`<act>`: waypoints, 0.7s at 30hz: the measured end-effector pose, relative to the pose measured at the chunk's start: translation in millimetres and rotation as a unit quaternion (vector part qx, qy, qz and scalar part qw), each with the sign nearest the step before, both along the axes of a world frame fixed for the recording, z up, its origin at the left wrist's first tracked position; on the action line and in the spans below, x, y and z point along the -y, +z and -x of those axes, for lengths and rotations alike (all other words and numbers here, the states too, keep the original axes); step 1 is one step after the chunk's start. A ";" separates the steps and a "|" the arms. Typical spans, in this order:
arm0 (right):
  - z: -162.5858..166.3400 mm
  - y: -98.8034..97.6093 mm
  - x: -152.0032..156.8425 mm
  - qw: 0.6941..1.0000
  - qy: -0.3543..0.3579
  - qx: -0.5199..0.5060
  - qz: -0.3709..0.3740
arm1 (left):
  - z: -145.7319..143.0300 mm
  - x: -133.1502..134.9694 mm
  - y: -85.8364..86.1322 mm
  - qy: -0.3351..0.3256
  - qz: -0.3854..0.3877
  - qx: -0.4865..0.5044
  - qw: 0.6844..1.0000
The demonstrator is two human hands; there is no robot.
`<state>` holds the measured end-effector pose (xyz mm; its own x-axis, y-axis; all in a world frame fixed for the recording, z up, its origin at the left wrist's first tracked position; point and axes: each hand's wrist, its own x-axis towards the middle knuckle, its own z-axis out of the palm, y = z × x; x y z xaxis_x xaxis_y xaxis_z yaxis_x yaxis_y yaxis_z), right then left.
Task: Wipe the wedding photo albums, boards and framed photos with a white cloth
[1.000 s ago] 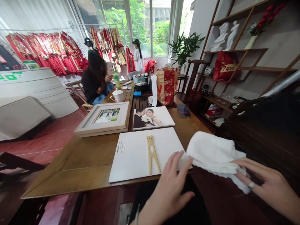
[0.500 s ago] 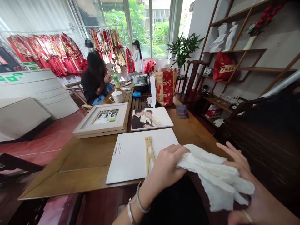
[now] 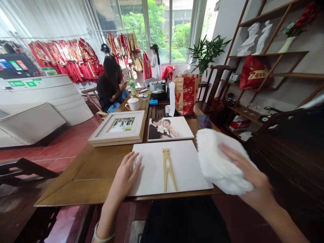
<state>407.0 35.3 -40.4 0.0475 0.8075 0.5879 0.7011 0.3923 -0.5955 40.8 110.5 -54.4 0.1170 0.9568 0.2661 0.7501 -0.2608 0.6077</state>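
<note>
A white panel (image 3: 152,168) lies flat at the front edge of the wooden table (image 3: 83,168). On it rests a pale yellow A-shaped stand piece (image 3: 166,168) with two legs and an oval hole. My left hand (image 3: 126,173) is over the panel's left edge, fingers apart, holding nothing. My right hand (image 3: 245,168) grips a bunched white cloth (image 3: 217,158) above the panel's right side; the cloth is slightly blurred. Behind the panel lies a photo panel (image 3: 169,128) of a couple. To its left are stacked light wood picture frames (image 3: 117,128).
A phone-like dark item (image 3: 204,121) lies by the right edge. Farther back stand a white lidded mug (image 3: 132,103), a green bottle (image 3: 132,86), a blue box (image 3: 153,102) and a red-brown paper bag (image 3: 186,94). A person in black (image 3: 111,84) sits at the left.
My left hand has let go of the cloth and moved left to the panel's edge. My right hand now holds the cloth alone, raised. The view has turned slightly left.
</note>
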 end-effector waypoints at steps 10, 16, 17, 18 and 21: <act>41.5 -27.8 -59.7 0.967 0.099 0.181 0.149 | 12.0 -12.3 -25.9 -0.066 0.046 -0.065 0.995; 56.8 -21.0 -83.9 0.961 0.086 0.212 0.158 | 14.5 -11.7 -29.4 -0.061 0.027 -0.043 0.997; 57.9 -20.4 -80.4 0.958 0.095 0.220 0.158 | 14.1 -11.3 -29.5 -0.061 0.023 -0.039 0.997; 58.2 -19.9 -74.2 0.955 0.106 0.230 0.156 | 13.7 -10.9 -29.5 -0.060 0.019 -0.034 0.997; 54.8 -19.0 -43.0 0.940 0.152 0.269 0.146 | 13.1 -10.5 -29.4 -0.054 0.004 -0.025 0.998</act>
